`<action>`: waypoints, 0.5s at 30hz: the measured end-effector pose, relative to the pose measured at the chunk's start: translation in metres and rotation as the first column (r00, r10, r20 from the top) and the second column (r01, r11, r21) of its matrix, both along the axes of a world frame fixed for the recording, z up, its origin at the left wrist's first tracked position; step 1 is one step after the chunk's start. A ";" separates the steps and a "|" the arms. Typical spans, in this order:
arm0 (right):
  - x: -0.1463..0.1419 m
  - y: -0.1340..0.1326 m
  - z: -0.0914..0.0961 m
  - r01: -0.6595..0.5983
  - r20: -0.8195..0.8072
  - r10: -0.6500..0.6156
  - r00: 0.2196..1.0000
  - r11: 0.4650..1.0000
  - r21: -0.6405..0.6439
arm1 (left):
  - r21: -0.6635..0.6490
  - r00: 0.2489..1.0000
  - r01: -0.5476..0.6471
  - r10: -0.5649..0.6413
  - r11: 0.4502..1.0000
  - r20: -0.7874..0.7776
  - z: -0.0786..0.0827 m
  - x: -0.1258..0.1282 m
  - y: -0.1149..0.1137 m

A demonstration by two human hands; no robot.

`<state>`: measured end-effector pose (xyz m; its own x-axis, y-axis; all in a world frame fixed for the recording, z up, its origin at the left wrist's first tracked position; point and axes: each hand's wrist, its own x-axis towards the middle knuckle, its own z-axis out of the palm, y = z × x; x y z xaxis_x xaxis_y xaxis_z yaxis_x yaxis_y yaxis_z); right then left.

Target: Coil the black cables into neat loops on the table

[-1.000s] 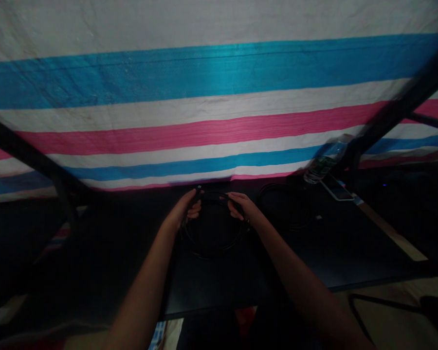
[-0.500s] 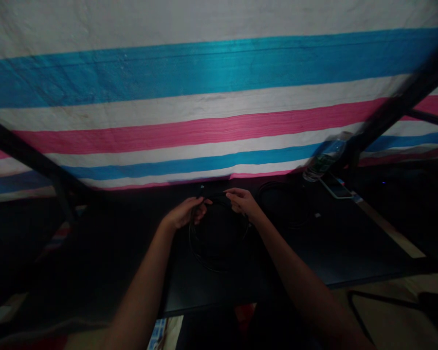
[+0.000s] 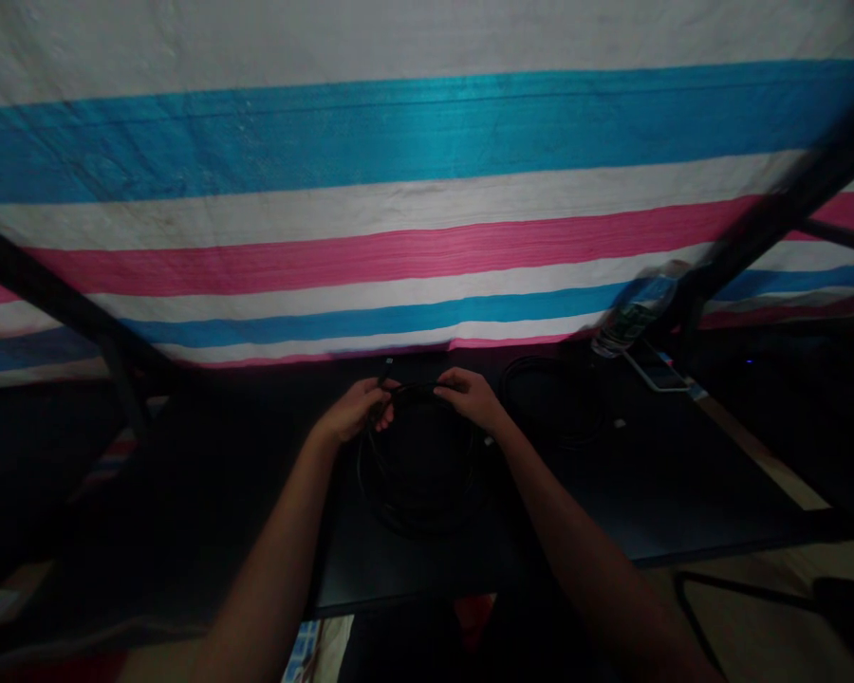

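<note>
Left hand (image 3: 352, 410) and right hand (image 3: 473, 398) are close together but not touching, with a small gap between them. Both are closed on the upper part of a black cable coil (image 3: 413, 387), near the far side of the bench (image 3: 612, 493). A small black plug (image 3: 384, 373) at the cable end stands up just above the left hand. The loops hang down below the hands in a round shape, toward the middle of the bench. In this dark view I cannot tell if the lowest loop touches the bench surface.

To the right of the right hand, a second black cable coil (image 3: 541, 359) lies flat near the far edge. Beyond it, at the far right corner area, stands a plastic water bottle (image 3: 637, 308), and a smartphone (image 3: 655, 368) lies just beside it. A small white object (image 3: 619, 423) lies near the second coil. Behind the bench hangs a striped tarpaulin (image 3: 399, 190) in blue, pink and white, crossed by dark metal frame bars (image 3: 775, 209).
</note>
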<state>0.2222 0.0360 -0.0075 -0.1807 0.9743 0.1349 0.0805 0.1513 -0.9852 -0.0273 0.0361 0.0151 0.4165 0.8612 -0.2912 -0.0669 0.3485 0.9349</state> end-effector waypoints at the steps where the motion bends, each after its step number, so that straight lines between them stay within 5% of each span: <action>1: -0.001 0.000 0.000 0.039 -0.001 -0.039 0.999 0.999 0.020 | -0.012 1.000 -0.005 0.006 1.000 0.018 0.000 0.000 0.000; 8: 0.005 0.001 0.011 0.280 -0.149 -0.267 0.952 0.957 0.077 | -0.093 0.989 0.122 -0.113 0.988 0.094 0.005 -0.009 -0.003; 15: 0.010 0.001 0.013 0.286 -0.446 -0.324 0.834 0.946 -0.152 | -0.068 0.975 0.200 -0.192 0.977 0.110 0.008 -0.013 -0.005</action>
<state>0.2327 0.0367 0.0055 0.1915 0.9802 0.0511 -0.3542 0.1176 -0.9277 -0.0401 0.0306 0.0233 0.6062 0.7359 -0.3017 -0.0838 0.4364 0.8959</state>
